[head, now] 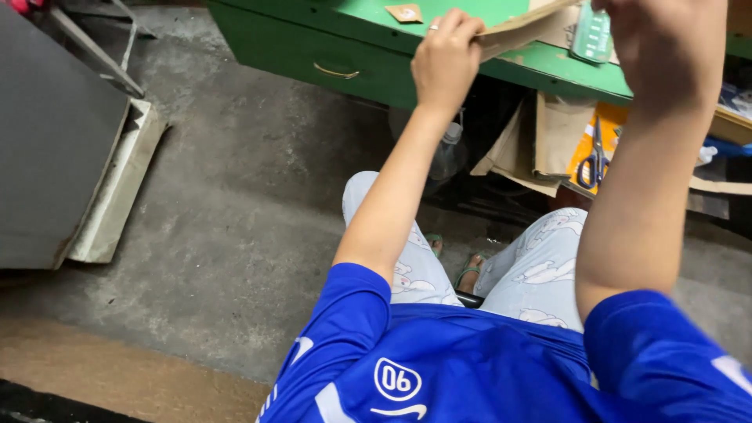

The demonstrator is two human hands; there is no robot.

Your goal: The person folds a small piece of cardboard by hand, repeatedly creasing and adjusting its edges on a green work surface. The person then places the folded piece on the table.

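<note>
Cardboard sheet (pixel 517 30) pinched by left hand (pixel 445 63), right hand (pixel 666 47) over green desk (pixel 345 31) edge.

Both arms raised forward, left hand (pixel 445 59) in pinching grip, right hand (pixel 666 47) blurred.

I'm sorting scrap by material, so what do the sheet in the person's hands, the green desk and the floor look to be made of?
The sheet under the left hand and right hand looks like brown cardboard: matte, with a thin bent edge. The green desk seems to be painted metal or wood; chipped paint leaves that open. Its drawer handle looks brassy. The floor appears to be bare, stained concrete.
</note>
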